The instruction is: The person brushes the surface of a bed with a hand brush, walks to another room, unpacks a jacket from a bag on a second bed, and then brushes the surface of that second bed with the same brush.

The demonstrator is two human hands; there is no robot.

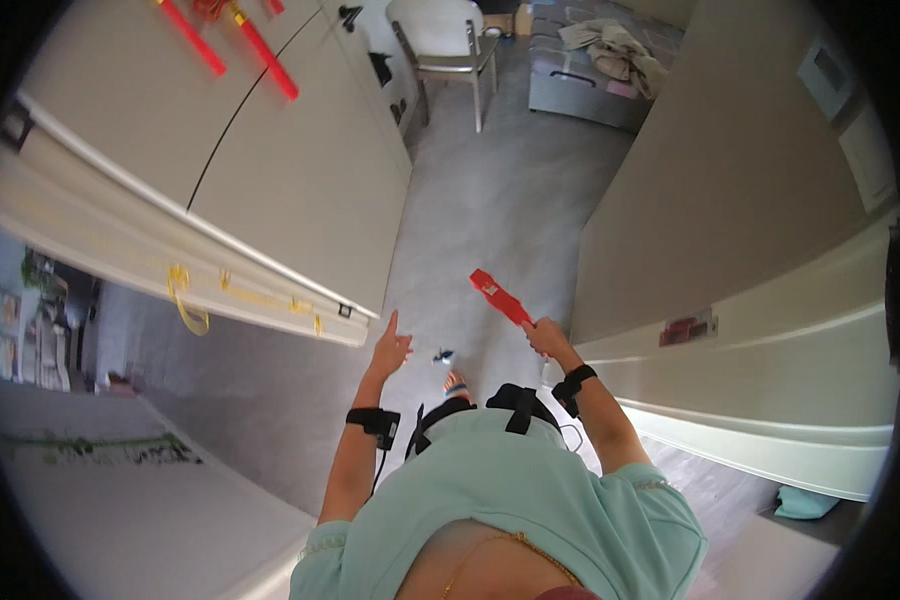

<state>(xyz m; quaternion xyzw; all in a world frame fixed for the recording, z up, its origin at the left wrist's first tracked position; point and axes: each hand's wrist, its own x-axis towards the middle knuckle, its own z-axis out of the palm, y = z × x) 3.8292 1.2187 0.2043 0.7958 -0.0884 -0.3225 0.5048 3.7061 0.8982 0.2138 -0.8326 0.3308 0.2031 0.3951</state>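
Observation:
My right hand (549,339) grips one end of a long, flat red object (501,295), which points forward over the grey floor. A small pale label sits near its far end; what it is exactly I cannot tell. With the index finger stretched out and the others partly curled, my left hand (390,349) holds nothing. It hovers beside the lower corner of a pale door or panel edge (356,330). On the floor between my hands lies a small dark blue and white item (442,355), just ahead of my foot (456,382).
A white door frame (270,300) with yellow ribbon runs along the left, beside pale cabinet doors (300,172) hung with red ornaments (266,56). A beige panel (667,202) stands at right. Ahead are a chair (446,45) and a bed (581,90) with crumpled clothing (619,52).

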